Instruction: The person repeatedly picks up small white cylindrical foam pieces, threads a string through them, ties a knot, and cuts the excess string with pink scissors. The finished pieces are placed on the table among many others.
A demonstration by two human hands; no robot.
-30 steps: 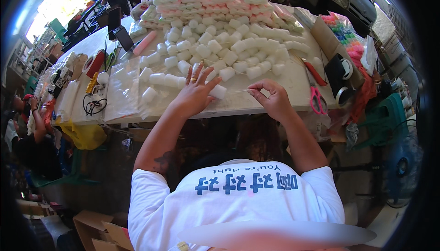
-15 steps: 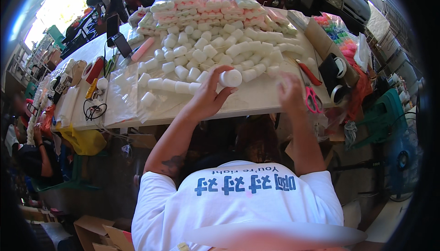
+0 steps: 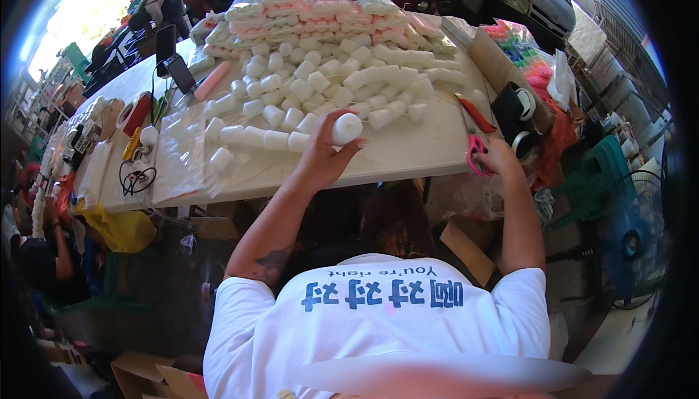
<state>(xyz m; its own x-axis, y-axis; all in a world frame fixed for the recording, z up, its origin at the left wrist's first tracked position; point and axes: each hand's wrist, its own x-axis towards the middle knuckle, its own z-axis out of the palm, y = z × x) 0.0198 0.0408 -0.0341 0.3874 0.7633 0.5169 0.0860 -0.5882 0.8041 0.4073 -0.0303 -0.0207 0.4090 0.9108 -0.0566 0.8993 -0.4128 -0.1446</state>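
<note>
My left hand (image 3: 322, 157) is closed round a short white candle (image 3: 347, 129), holding it just above the table (image 3: 408, 153) near its front edge. The candle's round end faces up, with a small nub at its middle that looks like a wick. At the front right, my right hand (image 3: 500, 157) has its fingers on the pink handles of a pair of scissors (image 3: 476, 153); part of the grip is hidden. Beyond my left hand spreads a pile of white candles (image 3: 302, 89), several joined in rows by thin cords.
Stacked packs (image 3: 313, 13) of pink and pale candles line the back. A red-handled tool (image 3: 477, 113) and a cardboard box (image 3: 502, 64) lie right. Clear plastic bags (image 3: 182, 151), a black cable (image 3: 138, 178) and a tape roll (image 3: 135, 113) lie left. Another person's arm (image 3: 62, 242) shows far left.
My right hand has moved right and down from over the table onto the scissors' handles. The left hand still holds the candle, turned a little. The whole view has shifted slightly.
</note>
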